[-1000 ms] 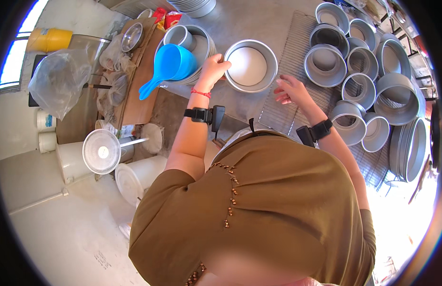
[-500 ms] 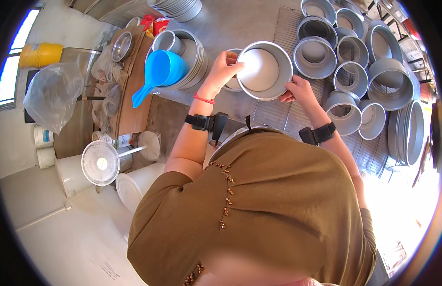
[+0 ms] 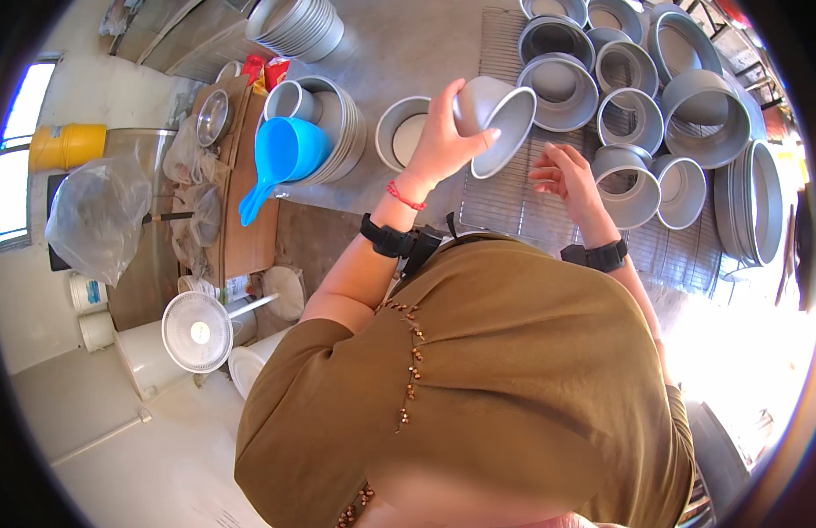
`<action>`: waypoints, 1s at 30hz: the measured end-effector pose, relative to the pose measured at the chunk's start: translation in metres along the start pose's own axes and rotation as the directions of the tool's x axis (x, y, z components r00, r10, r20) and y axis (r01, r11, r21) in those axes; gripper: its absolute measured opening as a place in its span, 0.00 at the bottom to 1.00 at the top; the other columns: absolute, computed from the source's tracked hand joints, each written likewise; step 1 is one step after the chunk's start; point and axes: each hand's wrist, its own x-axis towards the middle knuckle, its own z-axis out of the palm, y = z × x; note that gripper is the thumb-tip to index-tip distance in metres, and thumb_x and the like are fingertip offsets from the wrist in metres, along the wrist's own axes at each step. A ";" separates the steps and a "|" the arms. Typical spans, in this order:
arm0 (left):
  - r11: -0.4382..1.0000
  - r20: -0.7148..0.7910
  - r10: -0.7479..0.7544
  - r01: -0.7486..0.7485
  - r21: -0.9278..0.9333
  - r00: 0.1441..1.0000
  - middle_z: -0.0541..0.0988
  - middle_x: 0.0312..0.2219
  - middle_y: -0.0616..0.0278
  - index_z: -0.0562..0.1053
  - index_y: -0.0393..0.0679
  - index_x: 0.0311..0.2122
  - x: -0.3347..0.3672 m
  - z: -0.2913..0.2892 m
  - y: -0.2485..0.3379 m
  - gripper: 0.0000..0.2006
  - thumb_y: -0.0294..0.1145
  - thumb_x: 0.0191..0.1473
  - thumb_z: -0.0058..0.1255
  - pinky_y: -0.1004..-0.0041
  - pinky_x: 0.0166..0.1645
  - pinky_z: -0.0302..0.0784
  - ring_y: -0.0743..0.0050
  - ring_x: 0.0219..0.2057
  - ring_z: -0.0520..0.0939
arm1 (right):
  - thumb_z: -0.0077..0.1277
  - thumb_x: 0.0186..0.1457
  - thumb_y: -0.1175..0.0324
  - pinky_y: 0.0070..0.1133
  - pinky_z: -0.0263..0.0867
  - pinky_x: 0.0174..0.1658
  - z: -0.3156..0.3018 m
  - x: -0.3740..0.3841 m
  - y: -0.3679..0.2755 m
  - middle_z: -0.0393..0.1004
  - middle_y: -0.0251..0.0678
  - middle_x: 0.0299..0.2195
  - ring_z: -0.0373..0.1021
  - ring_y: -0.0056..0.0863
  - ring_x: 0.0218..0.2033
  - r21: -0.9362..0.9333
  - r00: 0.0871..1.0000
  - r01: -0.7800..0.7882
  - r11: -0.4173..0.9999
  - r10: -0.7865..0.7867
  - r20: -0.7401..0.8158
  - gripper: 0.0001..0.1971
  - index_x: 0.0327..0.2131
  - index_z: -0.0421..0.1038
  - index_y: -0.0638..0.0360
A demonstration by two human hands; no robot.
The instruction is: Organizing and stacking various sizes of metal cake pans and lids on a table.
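A round grey metal cake pan [image 3: 506, 132] is tilted up on its side in the grip of my left hand [image 3: 445, 141], its opening facing right. My right hand [image 3: 566, 180] is apart from the pan, its fingers loosely spread and holding nothing. Behind my left hand, another round cake pan [image 3: 399, 132] rests on the grey table, with a pale disc at its bottom. Stacks of grey cake pans [image 3: 632, 123] crowd the wire rack [image 3: 496, 189] to the right of my right hand.
At the left stands a stack of large pans [image 3: 351, 132] with a blue dipper [image 3: 293, 148] and a small pan [image 3: 287, 101] in it. Another pan stack [image 3: 307, 31] is farther back. A white fan [image 3: 197, 331] is at the lower left, near a wooden board [image 3: 249, 185].
The pan has turned from face-up to tilted on its side, now in my left hand alone. My right hand has let go of its rim. The view has shifted slightly.
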 end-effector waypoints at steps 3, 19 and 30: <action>0.954 0.073 0.238 -0.248 0.170 0.968 0.62 0.52 0.47 0.54 0.42 0.60 -0.002 0.011 0.018 0.43 0.37 0.41 0.65 0.60 0.56 0.64 0.51 0.54 0.65 | 0.49 0.57 0.51 0.25 0.74 0.34 0.007 -0.014 -0.019 0.73 0.45 0.39 0.74 0.33 0.37 0.118 0.980 -0.067 0.991 0.043 0.196 0.26 0.49 0.63 0.66; 0.973 -0.165 0.142 -0.107 0.207 0.976 0.71 0.48 0.49 0.62 0.40 0.55 0.001 -0.001 -0.006 0.32 0.34 0.43 0.60 0.65 0.53 0.67 0.56 0.50 0.72 | 0.42 0.55 0.73 0.19 0.73 0.25 -0.018 -0.017 -0.024 0.75 0.40 0.27 0.76 0.28 0.24 -0.032 0.986 0.148 0.988 -0.146 0.079 0.15 0.46 0.66 0.65; 0.968 -0.037 0.097 -0.085 0.237 0.995 0.74 0.45 0.51 0.65 0.43 0.51 -0.014 -0.004 -0.012 0.26 0.30 0.43 0.56 0.65 0.51 0.70 0.55 0.47 0.75 | 0.43 0.59 0.67 0.24 0.74 0.41 -0.044 0.025 -0.056 0.75 0.48 0.38 0.75 0.34 0.39 0.016 0.994 0.104 0.994 -0.105 0.022 0.12 0.40 0.65 0.69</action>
